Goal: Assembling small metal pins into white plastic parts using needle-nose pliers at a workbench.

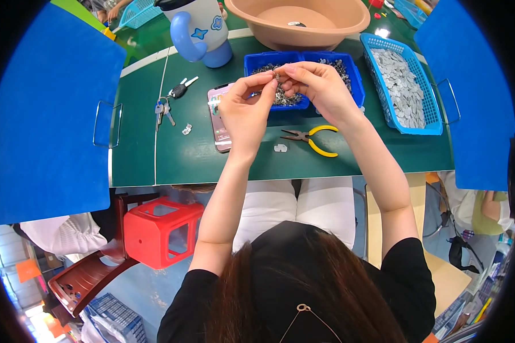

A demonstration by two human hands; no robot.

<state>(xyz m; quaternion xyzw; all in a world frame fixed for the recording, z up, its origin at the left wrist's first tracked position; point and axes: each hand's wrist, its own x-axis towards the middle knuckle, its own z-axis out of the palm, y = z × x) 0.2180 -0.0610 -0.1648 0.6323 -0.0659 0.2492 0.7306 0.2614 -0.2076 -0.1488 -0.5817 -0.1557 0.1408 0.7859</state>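
My left hand (245, 108) and my right hand (324, 90) meet over the blue bins, fingertips pinched together on a small metal part (277, 76). Its exact shape is too small to make out, and the fingers partly cover it. Beneath them are a left blue bin (258, 59) and a right blue bin (357, 86), both holding many small dark metal pieces. Pliers with yellow handles (323, 153) lie on the green table, closer to me than the bins. Beside their jaws sits a small flat pale piece (280, 148). A phone (221, 140) lies partly behind my left wrist.
A light-blue basket (435, 124) of flat grey pieces stands at right. Behind the bins are a tan basin (269, 35) and a large handled tumbler (216, 58). Keys (165, 111) and another small pale piece (187, 129) lie at left. Blue partitions (46, 108) flank the table.
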